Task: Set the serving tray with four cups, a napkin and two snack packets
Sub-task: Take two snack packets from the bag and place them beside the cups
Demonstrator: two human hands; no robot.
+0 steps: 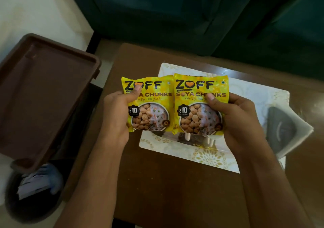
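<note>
Packets side by side above white tray [208,159] on worktop [175,189]: left hand [115,112] gripping left packet [149,105], right hand [235,117] gripping right packet [199,105], edges overlapping.
</note>
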